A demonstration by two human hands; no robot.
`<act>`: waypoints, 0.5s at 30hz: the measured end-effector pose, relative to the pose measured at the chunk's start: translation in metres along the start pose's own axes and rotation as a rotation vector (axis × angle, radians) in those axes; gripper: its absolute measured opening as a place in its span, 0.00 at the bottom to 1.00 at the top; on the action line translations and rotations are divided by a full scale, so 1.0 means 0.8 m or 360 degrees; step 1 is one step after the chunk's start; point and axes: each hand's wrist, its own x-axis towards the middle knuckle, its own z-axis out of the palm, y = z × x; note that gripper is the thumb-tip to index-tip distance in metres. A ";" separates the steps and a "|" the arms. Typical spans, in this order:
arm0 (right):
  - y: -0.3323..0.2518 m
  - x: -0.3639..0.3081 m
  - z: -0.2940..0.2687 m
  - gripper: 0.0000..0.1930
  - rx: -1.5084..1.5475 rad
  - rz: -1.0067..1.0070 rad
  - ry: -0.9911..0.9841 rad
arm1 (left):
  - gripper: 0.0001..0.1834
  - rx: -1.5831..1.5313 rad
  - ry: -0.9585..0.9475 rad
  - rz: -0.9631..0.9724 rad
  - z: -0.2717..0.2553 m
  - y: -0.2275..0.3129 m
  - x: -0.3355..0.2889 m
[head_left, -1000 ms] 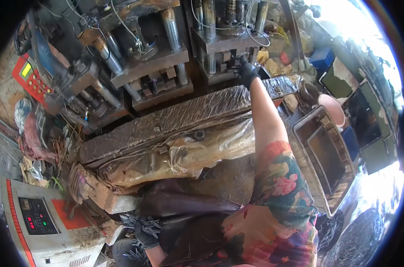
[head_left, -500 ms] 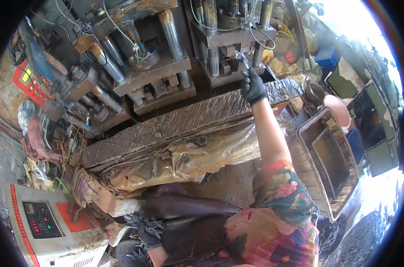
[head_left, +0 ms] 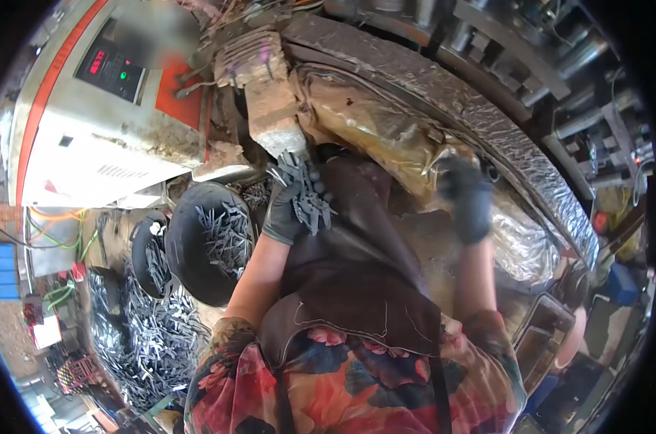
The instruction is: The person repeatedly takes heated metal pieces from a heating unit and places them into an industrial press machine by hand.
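My left hand [head_left: 287,212], in a dark glove, is closed around a bunch of slim grey metal pieces [head_left: 304,189] that stick out past the fingers. It sits over my brown apron [head_left: 357,231], near the concrete block. My right hand [head_left: 469,202], gloved too, is in front of the plastic-wrapped bench [head_left: 386,137]; motion smears its fingers, so what it may hold does not show. Left of my left arm, a black tub [head_left: 179,242] contains more such metal pieces, with a smaller black bucket [head_left: 147,271] of them beside it.
A white control cabinet [head_left: 89,163] with a lit panel stands at the left. Loose metal pieces [head_left: 161,340] form a large heap at lower left. Beyond the bench stand heavy presses [head_left: 508,43] with steel columns. A rectangular bin [head_left: 541,329] stands at right.
My view has swung to the left. My right hand has come back from the press, where it held a small metal piece. My left hand, with its bunch, now shows more fully.
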 end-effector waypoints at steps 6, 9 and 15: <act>-0.056 0.009 0.182 0.17 0.0243 0.0275 -0.0590 | 0.27 0.0237 0.0125 0.0050 0.013 0.006 -0.023; -0.094 0.040 0.230 0.26 -0.0612 -0.0151 -0.0864 | 0.30 0.0345 0.0137 0.0092 0.016 0.019 -0.032; -0.053 0.055 0.264 0.24 -0.0723 -0.0487 -0.0772 | 0.32 0.0259 0.0142 0.0008 0.014 0.033 -0.041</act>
